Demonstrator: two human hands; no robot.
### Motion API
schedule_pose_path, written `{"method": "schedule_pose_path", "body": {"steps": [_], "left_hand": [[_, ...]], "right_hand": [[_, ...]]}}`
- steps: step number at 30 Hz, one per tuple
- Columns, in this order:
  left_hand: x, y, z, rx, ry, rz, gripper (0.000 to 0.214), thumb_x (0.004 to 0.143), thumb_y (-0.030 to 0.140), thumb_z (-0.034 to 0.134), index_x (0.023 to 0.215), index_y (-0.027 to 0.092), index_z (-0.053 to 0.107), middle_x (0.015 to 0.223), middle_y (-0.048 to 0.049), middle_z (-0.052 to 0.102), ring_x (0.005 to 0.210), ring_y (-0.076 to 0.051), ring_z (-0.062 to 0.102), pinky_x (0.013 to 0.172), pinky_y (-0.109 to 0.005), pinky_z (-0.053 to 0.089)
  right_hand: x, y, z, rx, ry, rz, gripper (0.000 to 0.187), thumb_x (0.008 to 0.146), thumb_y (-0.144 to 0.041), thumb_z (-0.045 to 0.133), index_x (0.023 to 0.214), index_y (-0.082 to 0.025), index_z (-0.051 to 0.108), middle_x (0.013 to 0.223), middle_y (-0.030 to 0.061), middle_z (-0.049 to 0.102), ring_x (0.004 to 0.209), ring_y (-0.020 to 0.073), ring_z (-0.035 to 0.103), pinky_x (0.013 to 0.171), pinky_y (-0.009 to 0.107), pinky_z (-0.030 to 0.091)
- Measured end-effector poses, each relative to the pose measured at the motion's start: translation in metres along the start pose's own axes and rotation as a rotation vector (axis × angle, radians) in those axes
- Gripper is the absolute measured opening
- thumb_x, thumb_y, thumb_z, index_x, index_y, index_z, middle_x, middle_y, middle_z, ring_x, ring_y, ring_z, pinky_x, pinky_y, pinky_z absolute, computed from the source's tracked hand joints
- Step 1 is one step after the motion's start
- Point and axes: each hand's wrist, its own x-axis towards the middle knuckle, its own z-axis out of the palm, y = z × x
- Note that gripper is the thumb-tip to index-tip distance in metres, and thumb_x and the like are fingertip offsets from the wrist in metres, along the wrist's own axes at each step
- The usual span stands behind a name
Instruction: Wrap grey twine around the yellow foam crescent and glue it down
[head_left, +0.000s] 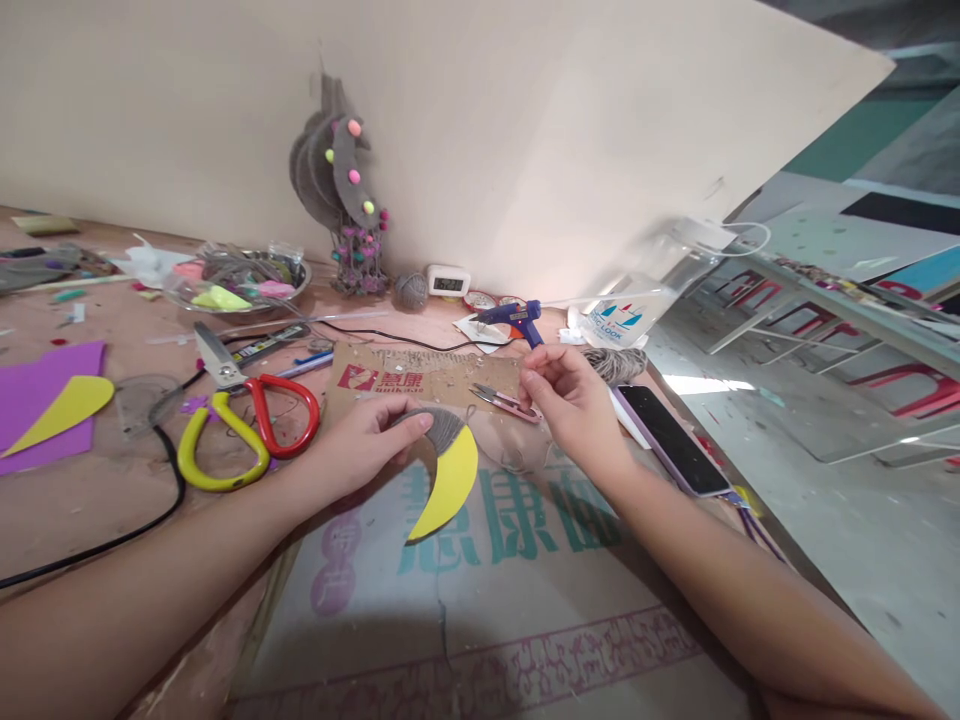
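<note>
My left hand (360, 445) grips a yellow crescent-shaped foam piece (450, 485) whose upper part is wound with grey yarn. It is held just above a flattened cardboard box (480, 590) with green printing. My right hand (574, 400) is raised a little to the right with its fingertips pinched together, apparently on a thin grey strand that I can barely see. Small pink thread snips (504, 400) lie on the cardboard just left of my right hand's fingers.
Red and yellow scissors (244, 420) lie left of my left hand, with a black cable (161, 500) beside them. A blue glue gun (514, 318), a yarn ball (619, 365), a phone (671, 438), a tray of scraps (236, 282), purple foam (45, 390) and a grey crescent ornament (341, 185) surround the work spot.
</note>
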Motion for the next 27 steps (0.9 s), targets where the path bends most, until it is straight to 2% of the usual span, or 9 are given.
{"method": "schedule_pose_path", "body": {"steps": [6,10,12,16,17,19,22,24,27], "left_hand": [[0.000,0.000,0.000,-0.001,-0.002,-0.018,0.027,0.083,0.041,0.048,0.071,0.017,0.051,0.054,0.0065,0.043,0.051,-0.009,0.041,0.048,-0.021,0.031],[0.000,0.001,0.000,0.016,0.002,-0.022,0.028,0.082,0.042,0.048,0.069,0.018,0.051,0.053,0.0063,0.043,0.050,-0.010,0.042,0.048,-0.021,0.031],[-0.001,0.000,0.000,0.031,0.006,-0.016,0.028,0.083,0.042,0.047,0.070,0.018,0.052,0.054,0.0061,0.044,0.051,-0.010,0.042,0.048,-0.021,0.032],[-0.001,0.000,-0.001,0.065,0.017,0.003,0.027,0.083,0.041,0.048,0.072,0.017,0.055,0.055,0.0059,0.046,0.052,-0.010,0.043,0.049,-0.021,0.033],[-0.001,0.000,-0.001,0.066,0.018,0.002,0.027,0.083,0.041,0.048,0.073,0.017,0.055,0.055,0.0060,0.046,0.052,-0.010,0.043,0.049,-0.020,0.032],[-0.001,0.001,0.000,0.059,0.016,-0.003,0.026,0.083,0.041,0.048,0.074,0.017,0.056,0.054,0.0061,0.045,0.052,-0.010,0.042,0.049,-0.020,0.032],[-0.001,0.002,0.001,0.052,0.013,-0.004,0.025,0.082,0.040,0.048,0.074,0.017,0.056,0.054,0.0061,0.045,0.051,-0.010,0.042,0.048,-0.020,0.032],[-0.001,0.003,0.001,0.047,0.017,-0.009,0.025,0.082,0.039,0.048,0.074,0.017,0.055,0.054,0.0062,0.045,0.051,-0.010,0.042,0.048,-0.020,0.032],[-0.002,0.004,0.001,0.037,0.014,-0.016,0.024,0.082,0.038,0.048,0.073,0.017,0.055,0.054,0.0063,0.044,0.051,-0.009,0.042,0.048,-0.020,0.031]], "right_hand": [[0.007,0.009,-0.014,-0.080,-0.010,-0.066,0.005,0.085,-0.025,0.047,0.086,-0.021,0.043,0.069,-0.0052,0.037,0.050,0.0062,0.037,0.048,0.021,0.032],[0.007,0.004,-0.020,-0.280,-0.067,-0.056,0.010,0.090,-0.029,0.040,0.095,-0.022,0.045,0.060,-0.0068,0.032,0.046,0.0074,0.031,0.047,0.021,0.028],[0.009,0.002,-0.025,-0.461,-0.166,-0.049,0.015,0.090,-0.031,0.039,0.092,-0.021,0.050,0.056,-0.0067,0.035,0.046,0.0082,0.034,0.048,0.022,0.029],[0.015,0.007,-0.030,-0.828,-0.303,-0.112,0.031,0.089,-0.034,0.043,0.065,-0.017,0.054,0.058,-0.0012,0.049,0.057,0.0118,0.047,0.056,0.024,0.035],[0.015,0.010,-0.030,-0.873,-0.305,-0.147,0.030,0.088,-0.033,0.045,0.066,-0.017,0.056,0.063,0.0004,0.053,0.061,0.0131,0.050,0.059,0.025,0.037],[0.015,0.017,-0.028,-0.905,-0.319,-0.206,0.018,0.085,-0.031,0.052,0.082,-0.017,0.061,0.080,0.0042,0.061,0.074,0.0158,0.055,0.067,0.027,0.040],[0.014,0.026,-0.026,-0.922,-0.379,-0.211,0.027,0.079,-0.027,0.060,0.104,-0.017,0.060,0.097,0.0081,0.062,0.087,0.0189,0.056,0.076,0.030,0.043],[0.013,0.030,-0.023,-0.953,-0.399,-0.211,0.022,0.081,-0.025,0.057,0.100,-0.017,0.063,0.094,0.0088,0.062,0.087,0.0198,0.056,0.077,0.031,0.044],[0.011,0.035,-0.019,-0.941,-0.343,-0.252,0.017,0.083,-0.022,0.052,0.091,-0.017,0.066,0.089,0.0093,0.063,0.085,0.0198,0.057,0.078,0.033,0.043]]}}
